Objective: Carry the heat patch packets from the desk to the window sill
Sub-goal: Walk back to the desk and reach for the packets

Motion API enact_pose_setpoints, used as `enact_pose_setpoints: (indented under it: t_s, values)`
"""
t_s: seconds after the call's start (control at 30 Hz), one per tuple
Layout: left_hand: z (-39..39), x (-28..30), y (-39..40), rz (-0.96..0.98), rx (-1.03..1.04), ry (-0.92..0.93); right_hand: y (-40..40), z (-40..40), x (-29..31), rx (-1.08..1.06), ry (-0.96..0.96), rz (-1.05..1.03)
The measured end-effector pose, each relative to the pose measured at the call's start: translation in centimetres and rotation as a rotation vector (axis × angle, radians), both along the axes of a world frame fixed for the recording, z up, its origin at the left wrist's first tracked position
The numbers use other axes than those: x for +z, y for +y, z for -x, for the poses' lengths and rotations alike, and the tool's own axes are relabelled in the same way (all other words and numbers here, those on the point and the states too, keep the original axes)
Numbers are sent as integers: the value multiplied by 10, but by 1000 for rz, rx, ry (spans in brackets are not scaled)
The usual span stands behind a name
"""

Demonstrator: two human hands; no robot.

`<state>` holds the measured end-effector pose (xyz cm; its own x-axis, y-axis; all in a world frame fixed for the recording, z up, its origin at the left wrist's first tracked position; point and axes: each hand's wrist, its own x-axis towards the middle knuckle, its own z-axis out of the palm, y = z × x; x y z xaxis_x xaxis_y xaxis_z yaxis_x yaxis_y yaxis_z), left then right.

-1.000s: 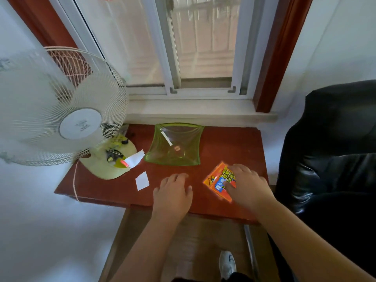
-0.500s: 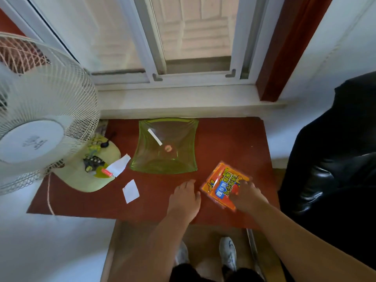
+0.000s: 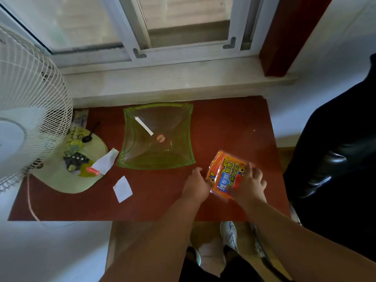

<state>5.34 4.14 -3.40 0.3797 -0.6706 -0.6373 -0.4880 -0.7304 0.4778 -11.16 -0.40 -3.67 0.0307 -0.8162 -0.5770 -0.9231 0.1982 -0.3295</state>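
Observation:
The orange heat patch packets (image 3: 224, 174), with blue and yellow print, are at the front right of the red desk (image 3: 234, 127), tilted up off the surface. My right hand (image 3: 251, 185) grips their right edge, fingers curled over the top. At their left edge is my left hand (image 3: 195, 185), touching the packets with its fingers bent; whether it grips them I cannot tell. The pale stone window sill (image 3: 162, 80) runs along the back of the desk, under the white window frame.
A green see-through square dish (image 3: 130, 127) sits mid-desk with a white strip inside. A white fan (image 3: 30, 110) on a pale green base (image 3: 61, 180) fills the left, with paper scraps (image 3: 122, 189) nearby. A black leather chair (image 3: 335, 155) stands right. A dark red post (image 3: 284, 33) bounds the sill.
My right hand has lifted the packets' right edge off the desk. My left hand slid right until it touches their left edge. The view has tipped further down.

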Motion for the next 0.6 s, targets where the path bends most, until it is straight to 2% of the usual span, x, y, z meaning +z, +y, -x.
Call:
enact_pose_setpoints:
  t_s: [0.13, 0.2, 0.33, 0.5, 0.6]
  values:
    - [-1, -2, 7, 4, -26, 3, -1, 10, -2, -182, -143, -19]
    - [-1, -5, 13, 2, 22, 63, -2, 15, -1, -239, -205, -27]
    - [2, -13, 26, -9, 196, 237, -2, 17, 0, -180, -250, -74]
    - [20, -15, 34, 34, 222, 256, 0, 17, -2, -69, -196, -149]
    - [28, 1, 38, 65, 273, 316, 2, 24, -11, -86, -205, -202]
